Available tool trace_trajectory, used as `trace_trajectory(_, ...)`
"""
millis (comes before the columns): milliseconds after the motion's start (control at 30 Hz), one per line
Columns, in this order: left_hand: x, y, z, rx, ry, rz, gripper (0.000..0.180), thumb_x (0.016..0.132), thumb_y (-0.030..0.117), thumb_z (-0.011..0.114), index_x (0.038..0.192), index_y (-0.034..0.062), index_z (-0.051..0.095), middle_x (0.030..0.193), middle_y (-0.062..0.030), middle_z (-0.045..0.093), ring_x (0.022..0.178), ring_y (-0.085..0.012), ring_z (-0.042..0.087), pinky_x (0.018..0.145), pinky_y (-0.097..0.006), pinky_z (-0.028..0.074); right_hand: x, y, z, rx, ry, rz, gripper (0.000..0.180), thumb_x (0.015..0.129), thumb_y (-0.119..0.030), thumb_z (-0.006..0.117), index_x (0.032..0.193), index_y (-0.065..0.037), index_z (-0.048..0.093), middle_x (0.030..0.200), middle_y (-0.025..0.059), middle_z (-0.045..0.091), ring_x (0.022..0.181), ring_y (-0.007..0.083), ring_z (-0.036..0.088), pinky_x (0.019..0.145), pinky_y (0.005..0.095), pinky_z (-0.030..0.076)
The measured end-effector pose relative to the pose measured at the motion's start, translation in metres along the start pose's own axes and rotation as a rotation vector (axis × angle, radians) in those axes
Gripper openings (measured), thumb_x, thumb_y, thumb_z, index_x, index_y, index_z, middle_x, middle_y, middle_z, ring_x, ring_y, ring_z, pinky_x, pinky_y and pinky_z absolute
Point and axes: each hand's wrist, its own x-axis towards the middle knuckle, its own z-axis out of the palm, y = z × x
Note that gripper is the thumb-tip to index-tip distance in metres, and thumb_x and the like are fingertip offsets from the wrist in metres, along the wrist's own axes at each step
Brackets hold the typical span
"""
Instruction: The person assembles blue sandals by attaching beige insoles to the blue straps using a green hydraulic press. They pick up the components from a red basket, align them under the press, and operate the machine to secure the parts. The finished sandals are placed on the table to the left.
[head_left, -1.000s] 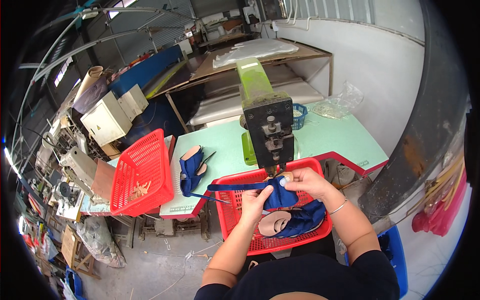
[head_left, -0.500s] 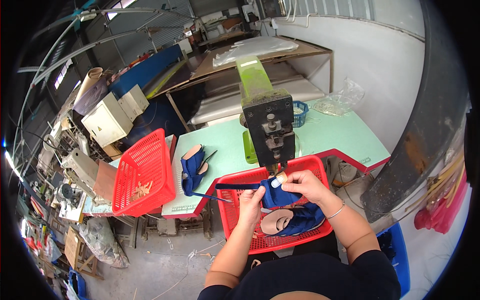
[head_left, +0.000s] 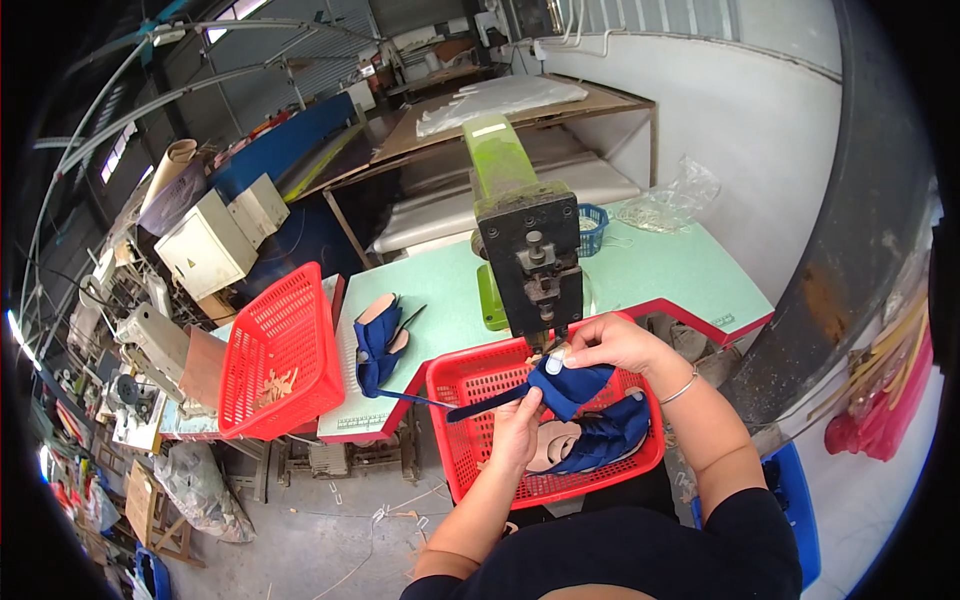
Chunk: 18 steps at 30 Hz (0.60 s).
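Between my hands is a dark blue shoe upper (head_left: 572, 392) with a long narrow strap (head_left: 487, 404) trailing to the left. My left hand (head_left: 518, 425) is closed on its lower left edge, where the strap starts. My right hand (head_left: 612, 343) pinches its top edge, just under the black head (head_left: 540, 255) of a green machine (head_left: 497, 160). A small whitish piece shows by the right fingertips; I cannot tell what it is. Below the held piece, more blue shoe uppers (head_left: 605, 440) with beige linings lie in a red basket (head_left: 462, 468).
On the pale green table (head_left: 440, 280), another blue upper (head_left: 378, 345) lies left of the machine. A second red basket (head_left: 285, 350) holding beige scraps leans beyond it. A small blue basket (head_left: 592, 232) and a clear plastic bag (head_left: 660, 212) sit behind right. A dark pillar (head_left: 825, 300) rises at right.
The held blue upper has turned so its strap now slopes down to the left. My left hand has moved slightly lower and right; my right hand has risen toward the machine head.
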Motion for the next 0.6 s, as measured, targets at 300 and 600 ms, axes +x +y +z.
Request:
trace_trajectory(300, 0.000, 0.008, 0.011, -0.004, 0.098, 0.044, 0.019, 0.086, 0.019, 0.059, 0.098, 0.0044, 0.062, 0.099, -0.0061, 0.064, 0.091, -0.0158, 0.058, 0.083, -0.034, 0.044, 0.001, -0.004, 0.007, -0.062, 0.020, -0.043, 0.026, 0.073, -0.025, 0.073, 0.079, -0.001, 0.066, 0.071, 0.0012, 0.062, 0.068, 0.0068, 0.053, 0.064, 0.0223, 0.043)
trace_trajectory(600, 0.018, 0.034, -0.028, 0.113, 0.117, 0.091, 0.008, 0.085, 0.013, 0.061, 0.079, 0.0085, 0.059, 0.075, 0.0017, 0.060, 0.066, -0.0060, 0.051, 0.065, -0.022, 0.041, -0.008, 0.023, 0.067, 0.290, 0.308, -0.132, 0.013, 0.076, -0.009, 0.070, 0.083, 0.001, 0.065, 0.077, 0.0043, 0.065, 0.070, 0.0071, 0.058, 0.062, 0.0204, 0.047)
